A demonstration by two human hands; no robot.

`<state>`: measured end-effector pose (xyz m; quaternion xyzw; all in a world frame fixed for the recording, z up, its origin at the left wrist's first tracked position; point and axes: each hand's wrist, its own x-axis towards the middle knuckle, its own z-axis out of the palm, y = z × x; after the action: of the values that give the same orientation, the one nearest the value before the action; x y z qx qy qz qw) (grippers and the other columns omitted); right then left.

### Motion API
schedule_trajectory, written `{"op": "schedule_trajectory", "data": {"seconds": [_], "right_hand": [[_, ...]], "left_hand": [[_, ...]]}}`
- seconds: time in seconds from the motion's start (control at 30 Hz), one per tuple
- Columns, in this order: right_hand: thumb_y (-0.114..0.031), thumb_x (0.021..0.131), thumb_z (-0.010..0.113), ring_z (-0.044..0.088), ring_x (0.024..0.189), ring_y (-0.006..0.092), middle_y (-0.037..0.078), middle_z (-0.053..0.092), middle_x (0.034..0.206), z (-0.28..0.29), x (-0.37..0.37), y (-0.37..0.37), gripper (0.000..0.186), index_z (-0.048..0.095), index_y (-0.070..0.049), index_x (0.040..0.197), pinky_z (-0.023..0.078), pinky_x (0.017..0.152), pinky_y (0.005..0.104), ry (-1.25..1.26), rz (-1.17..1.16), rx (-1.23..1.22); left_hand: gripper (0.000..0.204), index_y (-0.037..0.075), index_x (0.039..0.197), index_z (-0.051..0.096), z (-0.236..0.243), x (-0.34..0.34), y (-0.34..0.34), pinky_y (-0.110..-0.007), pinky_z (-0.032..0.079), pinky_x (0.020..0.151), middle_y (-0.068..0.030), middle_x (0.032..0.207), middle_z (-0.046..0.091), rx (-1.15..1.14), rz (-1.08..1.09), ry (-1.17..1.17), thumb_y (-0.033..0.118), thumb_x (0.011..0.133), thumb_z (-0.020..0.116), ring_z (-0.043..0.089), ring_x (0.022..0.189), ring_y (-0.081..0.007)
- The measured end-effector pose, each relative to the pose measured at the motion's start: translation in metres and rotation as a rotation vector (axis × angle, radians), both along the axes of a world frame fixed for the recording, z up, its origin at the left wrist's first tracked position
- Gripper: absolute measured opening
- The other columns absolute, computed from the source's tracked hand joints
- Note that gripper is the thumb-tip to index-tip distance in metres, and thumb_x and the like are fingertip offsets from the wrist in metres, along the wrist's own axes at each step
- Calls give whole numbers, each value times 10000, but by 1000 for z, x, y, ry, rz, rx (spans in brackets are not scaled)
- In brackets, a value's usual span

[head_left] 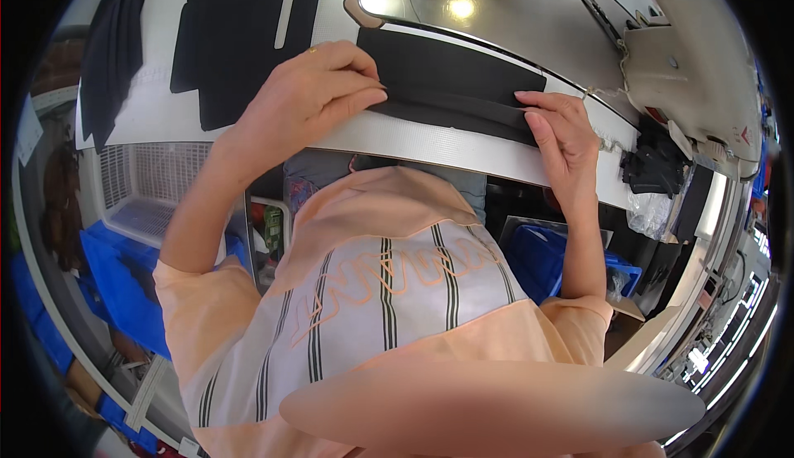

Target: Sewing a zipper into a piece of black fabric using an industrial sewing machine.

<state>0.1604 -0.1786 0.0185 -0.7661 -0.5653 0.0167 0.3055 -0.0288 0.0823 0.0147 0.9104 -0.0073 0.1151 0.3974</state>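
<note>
Peach-and-white shirt (405, 292) with dark vertical stripes fills the near foreground, its lower part hidden by a blurred oval patch. Beyond it, on a white tabletop (438, 137), is a black fabric strip (459, 65), stretched sideways between the two hands, with a lengthwise ridge near its front edge; I cannot tell whether that is a fold or a seam. The left hand (331, 94) pinches the strip's left end between thumb and fingers, covering that corner. The right hand (562, 131) grips the right end the same way, thumb toward the body.

Just past the strip sits a shiny metal sewing machine bed (496, 15), limiting the room on the far side, and the pale sewing machine head (691, 77) crowds the right. A dark, slender tool (597, 13) lies on the bed. Larger black fabric pieces (236, 69) lie to the left, partly covered by the left hand. Near the table's right end are a black cloth bundle (656, 163) and a clear plastic bag (650, 212). Below table level, a white plastic basket (153, 178) stands over a blue bin (124, 288) at left, with a blue crate (536, 258) at right.
</note>
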Motion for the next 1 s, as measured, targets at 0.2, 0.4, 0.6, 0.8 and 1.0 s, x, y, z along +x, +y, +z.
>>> {"op": "schedule_trajectory", "data": {"seconds": [0.2, 0.4, 0.6, 0.8, 1.0], "right_hand": [[-15, 780, 730, 595, 755, 192, 72, 643, 894, -5, -7, 11, 97, 637, -19, 806, 464, 604, 283, 234, -224, 66], [-14, 766, 749, 599, 746, 188, 83, 633, 897, -16, -11, 4, 127, 627, -19, 802, 467, 588, 278, 107, -255, 27], [-75, 741, 739, 573, 1094, 276, 93, 622, 1149, 6, -35, 29, 265, 654, -56, 991, 444, 905, 407, -473, -231, -51], [-318, 755, 723, 390, 1350, 290, 112, 429, 1453, -18, -94, 66, 722, 468, -39, 1370, 319, 1087, 439, -128, 102, -117], [-413, 758, 694, 338, 1383, 304, 128, 370, 1492, -24, -93, 60, 800, 422, -32, 1408, 307, 1097, 450, -106, 142, -153]], "left_hand": [[132, 2, 956, 700, 10, 14, 9, -241, 426, 652, -43, 868, 610, -221, 53, 236, 69, 850, 662, 565, 749, -129], [164, 21, 994, 692, 5, 8, 1, -229, 452, 687, -39, 917, 603, -237, 135, 234, 26, 832, 668, 572, 806, -127], [232, 88, 942, 711, 2, -7, -19, -419, 388, 997, -10, 1000, 613, 540, 81, -216, 42, 718, 672, 579, 1003, -162], [195, 128, 913, 699, -4, -9, -16, -474, 290, 1071, 19, 1025, 623, 422, 198, -118, 54, 733, 681, 609, 952, -186], [215, 127, 916, 703, -16, -16, -25, -456, 341, 999, 20, 919, 605, 294, 298, -232, 66, 711, 676, 601, 862, -157]]}}
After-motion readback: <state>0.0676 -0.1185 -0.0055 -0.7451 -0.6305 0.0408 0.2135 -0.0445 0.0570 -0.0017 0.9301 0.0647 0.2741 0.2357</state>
